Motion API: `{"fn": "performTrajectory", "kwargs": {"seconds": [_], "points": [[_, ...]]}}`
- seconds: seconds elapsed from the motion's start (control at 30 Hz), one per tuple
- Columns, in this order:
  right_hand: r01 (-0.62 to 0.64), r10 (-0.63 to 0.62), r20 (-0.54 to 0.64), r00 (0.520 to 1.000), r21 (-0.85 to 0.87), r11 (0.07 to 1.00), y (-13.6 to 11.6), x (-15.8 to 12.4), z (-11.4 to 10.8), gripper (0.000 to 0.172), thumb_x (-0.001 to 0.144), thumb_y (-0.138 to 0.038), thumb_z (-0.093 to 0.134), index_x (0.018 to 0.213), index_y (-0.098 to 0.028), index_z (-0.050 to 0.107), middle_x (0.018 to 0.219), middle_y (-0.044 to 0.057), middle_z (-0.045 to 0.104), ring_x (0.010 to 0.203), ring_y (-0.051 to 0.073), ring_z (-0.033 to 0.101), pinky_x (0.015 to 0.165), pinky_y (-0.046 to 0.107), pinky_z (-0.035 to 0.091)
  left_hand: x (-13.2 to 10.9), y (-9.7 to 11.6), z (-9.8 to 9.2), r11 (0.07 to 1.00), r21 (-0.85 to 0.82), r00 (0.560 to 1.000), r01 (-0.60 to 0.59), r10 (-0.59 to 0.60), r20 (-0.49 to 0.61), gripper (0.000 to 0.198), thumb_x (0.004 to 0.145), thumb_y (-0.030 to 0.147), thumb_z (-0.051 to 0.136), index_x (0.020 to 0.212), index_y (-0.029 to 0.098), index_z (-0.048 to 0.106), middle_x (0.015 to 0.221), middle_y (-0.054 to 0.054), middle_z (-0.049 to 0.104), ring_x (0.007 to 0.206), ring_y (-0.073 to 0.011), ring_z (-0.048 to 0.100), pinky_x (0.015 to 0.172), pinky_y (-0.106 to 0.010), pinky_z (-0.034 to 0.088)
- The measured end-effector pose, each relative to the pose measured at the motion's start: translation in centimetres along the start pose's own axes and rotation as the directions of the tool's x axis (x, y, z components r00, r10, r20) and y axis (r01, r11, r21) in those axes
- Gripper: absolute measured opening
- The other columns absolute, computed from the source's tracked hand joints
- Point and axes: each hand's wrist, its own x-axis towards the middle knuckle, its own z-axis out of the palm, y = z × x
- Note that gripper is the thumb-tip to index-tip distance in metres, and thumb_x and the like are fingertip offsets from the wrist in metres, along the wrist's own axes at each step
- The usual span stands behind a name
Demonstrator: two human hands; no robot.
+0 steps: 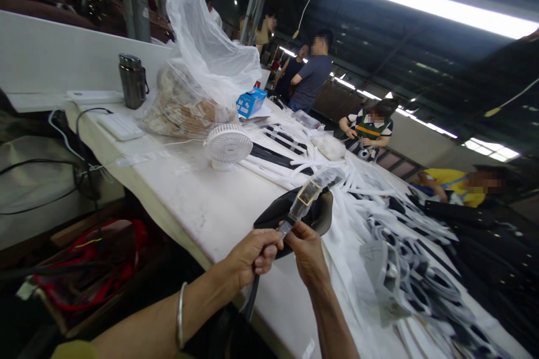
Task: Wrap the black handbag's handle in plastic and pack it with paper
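My left hand (252, 255) is closed around a black strap (251, 297) that hangs down over the table's near edge. My right hand (306, 249) pinches the lower end of a clear plastic sleeve (311, 193) that angles up to the right, with a gold-coloured piece showing inside it. Behind both hands lies a black curved leather piece (290, 213) on the white table (202, 207). A silver bangle (181, 314) sits on my left wrist.
A small white fan (227, 146), a large plastic bag of pale pieces (189, 106), a steel flask (132, 81), a blue box (250, 102) and a keyboard (120, 126) stand on the table. Heaps of white and black straps (400, 247) cover its right side. Several people work beyond.
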Motion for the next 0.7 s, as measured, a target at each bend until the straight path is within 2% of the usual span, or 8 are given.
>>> {"fn": "performTrajectory", "kwargs": {"seconds": [0.1,0.23,0.3,0.37,0.47,0.6,0.7], "points": [[-0.013,0.014,-0.015,1.0,0.03,0.999,-0.1,0.5,0.7,0.027,0.058,-0.031,0.084,0.075,-0.016,0.069,0.066,-0.001,0.068,0.062,0.014,0.059,0.062,0.026,0.046,-0.3,0.2,0.4,0.996,0.088,0.999,-0.028,0.032,-0.042,0.028,0.065,0.041,0.068,0.066,0.015,0.056,0.042,0.011,0.038,0.029,-0.0003,0.019,0.032,-0.018,0.01],[-0.026,0.032,-0.097,0.995,0.058,0.998,-0.6,0.2,1.4,0.03,0.054,-0.025,0.083,0.075,-0.018,0.063,0.062,-0.002,0.067,0.059,0.015,0.061,0.059,0.027,0.047,-0.4,-0.2,1.1,0.975,0.204,0.991,-0.089,0.107,-0.081,0.028,0.068,0.044,0.064,0.065,0.017,0.054,0.039,0.01,0.039,0.026,-0.0019,0.02,0.029,-0.019,0.01],[-0.002,0.012,-0.11,0.994,0.093,0.996,-0.7,-0.4,1.2,0.029,0.057,-0.025,0.081,0.08,-0.019,0.063,0.068,-0.001,0.07,0.066,0.016,0.063,0.064,0.027,0.049,-0.2,-0.4,1.1,0.96,0.235,0.978,-0.153,0.18,-0.101,0.028,0.071,0.043,0.062,0.066,0.017,0.054,0.039,0.01,0.04,0.026,-0.0021,0.021,0.029,-0.018,0.011],[0.007,0.003,-0.065,0.998,0.148,0.989,-0.8,-1.2,0.8,0.033,0.061,-0.024,0.079,0.091,-0.019,0.065,0.078,0.0,0.072,0.074,0.016,0.066,0.073,0.029,0.05,0.0,-0.5,0.9,0.94,0.271,0.962,-0.206,0.245,-0.12,0.027,0.074,0.042,0.06,0.067,0.017,0.054,0.04,0.01,0.04,0.027,-0.0024,0.021,0.029,-0.018,0.012],[-0.044,0.046,-0.001,0.999,0.262,0.964,-0.8,-2.1,0.3,0.044,0.064,-0.024,0.079,0.104,-0.018,0.063,0.087,0.003,0.074,0.082,0.018,0.067,0.081,0.032,0.05,0.0,-0.3,0.8,0.902,0.347,0.941,-0.259,0.317,-0.122,0.026,0.077,0.041,0.059,0.067,0.018,0.053,0.04,0.01,0.039,0.029,-0.003,0.021,0.03,-0.018,0.012],[0.019,0.025,-0.131,0.991,0.329,0.944,-0.5,-1.8,1.3,0.04,0.059,-0.027,0.083,0.093,-0.017,0.063,0.079,0.002,0.073,0.075,0.018,0.068,0.072,0.031,0.051,-0.1,-0.3,1.2,0.848,0.434,0.921,-0.303,0.378,-0.096,0.03,0.079,0.043,0.059,0.066,0.017,0.053,0.041,0.009,0.038,0.033,-0.0032,0.023,0.033,-0.018,0.013],[0.109,-0.043,-0.225,0.973,0.288,0.951,0.0,-1.2,2.6,0.032,0.061,-0.027,0.08,0.086,-0.018,0.061,0.076,0.001,0.072,0.069,0.016,0.067,0.067,0.028,0.05,-0.1,-0.6,1.5,0.868,0.396,0.926,-0.301,0.366,-0.097,0.032,0.079,0.046,0.059,0.068,0.017,0.052,0.043,0.009,0.037,0.035,-0.0038,0.022,0.035,-0.019,0.013]]}}
